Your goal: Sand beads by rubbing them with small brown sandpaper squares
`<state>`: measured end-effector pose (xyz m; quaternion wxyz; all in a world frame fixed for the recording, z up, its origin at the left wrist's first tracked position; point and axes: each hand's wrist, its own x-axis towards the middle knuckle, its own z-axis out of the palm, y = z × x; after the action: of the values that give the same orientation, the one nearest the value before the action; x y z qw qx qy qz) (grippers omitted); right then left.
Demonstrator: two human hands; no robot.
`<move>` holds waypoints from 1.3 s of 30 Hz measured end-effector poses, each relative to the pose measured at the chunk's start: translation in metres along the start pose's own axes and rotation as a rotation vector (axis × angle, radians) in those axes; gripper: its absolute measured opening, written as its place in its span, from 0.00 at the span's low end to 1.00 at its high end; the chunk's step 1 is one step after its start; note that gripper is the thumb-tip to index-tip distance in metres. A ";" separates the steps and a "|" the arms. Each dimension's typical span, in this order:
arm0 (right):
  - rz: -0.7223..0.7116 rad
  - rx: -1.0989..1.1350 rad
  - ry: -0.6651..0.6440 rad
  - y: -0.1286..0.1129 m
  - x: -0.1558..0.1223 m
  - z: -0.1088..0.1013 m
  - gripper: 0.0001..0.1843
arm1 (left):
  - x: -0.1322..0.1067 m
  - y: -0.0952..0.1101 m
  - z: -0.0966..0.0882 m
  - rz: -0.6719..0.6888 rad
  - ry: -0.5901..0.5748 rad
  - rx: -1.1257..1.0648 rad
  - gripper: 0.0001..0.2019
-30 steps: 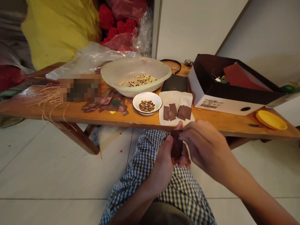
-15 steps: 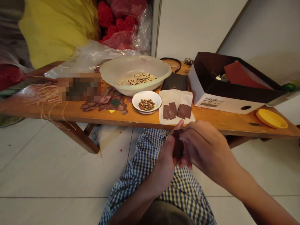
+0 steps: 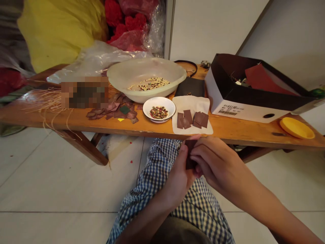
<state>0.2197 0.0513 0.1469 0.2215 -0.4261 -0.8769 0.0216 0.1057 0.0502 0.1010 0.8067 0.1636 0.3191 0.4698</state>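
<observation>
Your two hands are raised close together over your lap, just short of the near edge of the bench. Your left hand (image 3: 177, 174) comes up from the near side with the wrist bent back, and your right hand (image 3: 218, 162) reaches across from the right with the forearm slanting inward. Between them, a dark brown square of card (image 3: 190, 154) stands nearly upright, gripped and partly hidden. Your left thumb (image 3: 183, 161) presses its near face, while your right fingers (image 3: 203, 159) curl closed against its right side; neither hand is released. Below lie your blue checked trousers (image 3: 162, 159). On the wooden bench (image 3: 228, 130) ahead, a white sheet (image 3: 193, 105) lies nearest your hands, bearing several matching brown squares (image 3: 188, 118). To its left sits a small white bowl (image 3: 159, 108) of mixed seeds, with a larger plastic basin (image 3: 147, 69) of seeds beyond it. Further left are brown scraps (image 3: 111, 113) and pale raffia strands (image 3: 43, 105). To the far right stands an open box (image 3: 241, 110), with a yellow lid (image 3: 296, 128) nearer the bench's right end.
</observation>
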 end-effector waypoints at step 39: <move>0.634 1.730 0.169 -0.010 -0.021 0.005 0.02 | -0.006 0.019 -0.008 0.115 -0.178 -0.168 0.08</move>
<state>0.2215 0.0302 0.1368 0.5094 -0.3327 -0.3787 0.6974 0.0856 0.0539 0.1076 0.8144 0.1543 0.1959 0.5240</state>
